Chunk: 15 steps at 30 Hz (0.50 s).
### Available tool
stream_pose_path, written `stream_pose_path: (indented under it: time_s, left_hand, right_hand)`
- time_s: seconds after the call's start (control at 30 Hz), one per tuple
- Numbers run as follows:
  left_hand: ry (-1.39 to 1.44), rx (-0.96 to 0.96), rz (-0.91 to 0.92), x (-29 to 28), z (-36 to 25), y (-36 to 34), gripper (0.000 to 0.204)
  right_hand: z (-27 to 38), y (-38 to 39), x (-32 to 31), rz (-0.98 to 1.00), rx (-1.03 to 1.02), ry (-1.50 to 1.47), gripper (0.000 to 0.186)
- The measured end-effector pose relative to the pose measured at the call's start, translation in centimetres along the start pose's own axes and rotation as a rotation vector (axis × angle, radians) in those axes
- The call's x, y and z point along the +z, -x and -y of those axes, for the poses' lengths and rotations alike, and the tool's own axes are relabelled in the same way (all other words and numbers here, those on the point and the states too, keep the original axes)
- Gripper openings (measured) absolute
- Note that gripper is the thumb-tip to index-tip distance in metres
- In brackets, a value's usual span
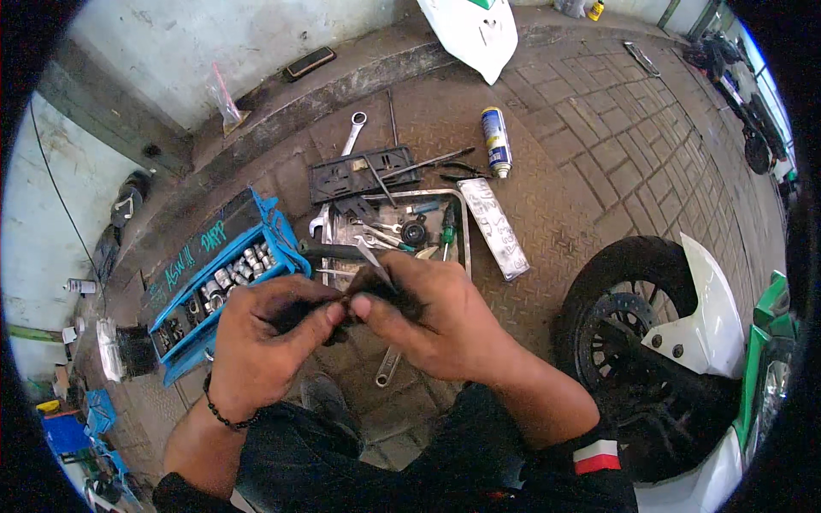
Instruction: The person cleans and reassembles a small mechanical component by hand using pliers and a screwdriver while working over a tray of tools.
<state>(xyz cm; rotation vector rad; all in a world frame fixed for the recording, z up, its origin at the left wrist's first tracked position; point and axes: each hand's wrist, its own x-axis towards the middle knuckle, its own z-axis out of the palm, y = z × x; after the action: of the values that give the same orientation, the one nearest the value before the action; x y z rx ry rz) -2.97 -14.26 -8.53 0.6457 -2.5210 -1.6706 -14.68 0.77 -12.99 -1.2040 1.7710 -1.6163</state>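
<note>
In the middle of the view, my left hand [269, 333] and my right hand [428, 316] meet with fingers closed around something small and dark [340, 312], mostly hidden by them. A thin silver tool [370, 255] sticks up from my right hand's fingers. Just beyond them lies a metal tray [464, 224] with a green-handled screwdriver [447, 227], spanners and small parts. Left of my hands is an open blue toolbox [280, 224] full of sockets [248, 269]. Under my right hand a wrench [387, 366] lies on the floor, partly hidden.
A black plastic piece [329, 178] with tools, a spray can [496, 141] and a metal plate [492, 227] lie ahead. A wheel [586, 286] with white-green bodywork [710, 316] stands at right. A white panel [475, 34] leans on the back wall; a motorcycle [753, 137] is far right.
</note>
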Motion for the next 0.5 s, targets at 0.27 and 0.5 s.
stream_pose_path:
  time_s: [0.27,0.5]
  left_hand:
    - [0.204,-0.021,-0.095,-1.0,-0.3,0.0,0.018]
    - [0.337,-0.081,-0.081,-1.2,-0.5,0.4,0.021]
  right_hand:
    - [-0.5,0.7,0.3,0.003,-0.200,0.302,0.042]
    - [-0.1,0.9,-0.1,0.123,-0.190,0.448,0.067]
